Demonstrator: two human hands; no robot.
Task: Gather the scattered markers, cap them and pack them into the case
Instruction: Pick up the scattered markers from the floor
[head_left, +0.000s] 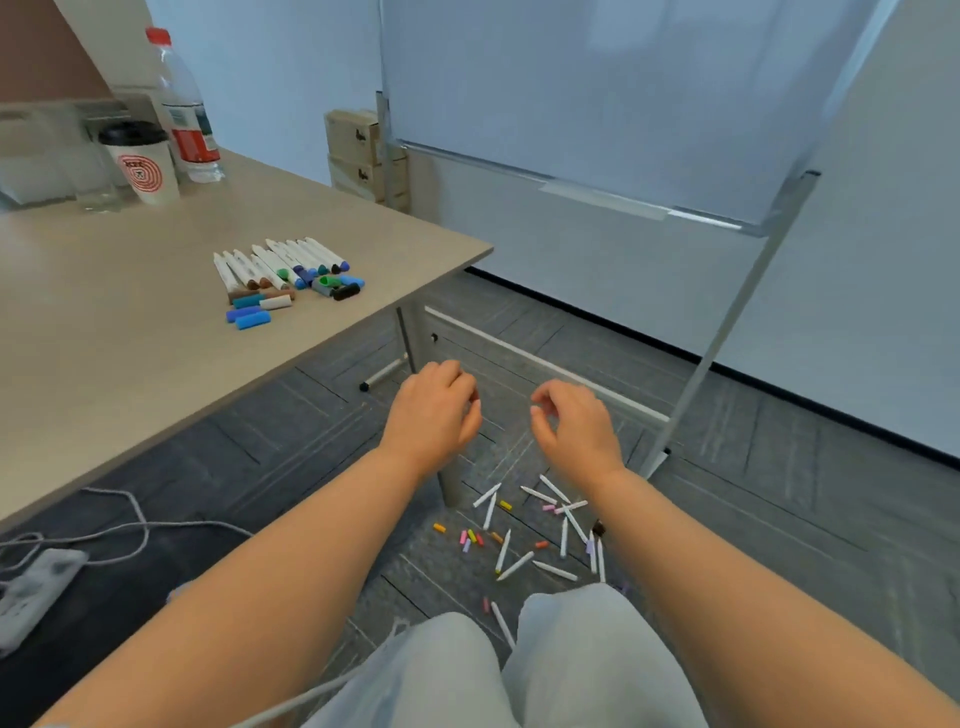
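Grey carpet floor (779, 493): uncapped markers (514, 565) and loose caps (439, 528) lie strewn at six o'clock from both hands, axes pointing every way. Left hand (431, 415) and right hand (576, 426) hover, fingers loosely curled, seemingly empty; right slightly nearer.

Left grip (434, 410) and right grip (574, 426) hover side by side, palms down, fingers (457, 376) loosely curled, both empty

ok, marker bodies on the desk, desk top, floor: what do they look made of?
Marker bodies: probably plastic, white, smooth with a slight sheen.
Desk top: looks like beige laminate, matte, uniform colour, thin square edge.
Floor: apparently grey carpet tiles, fuzzy striped texture, seams between squares.
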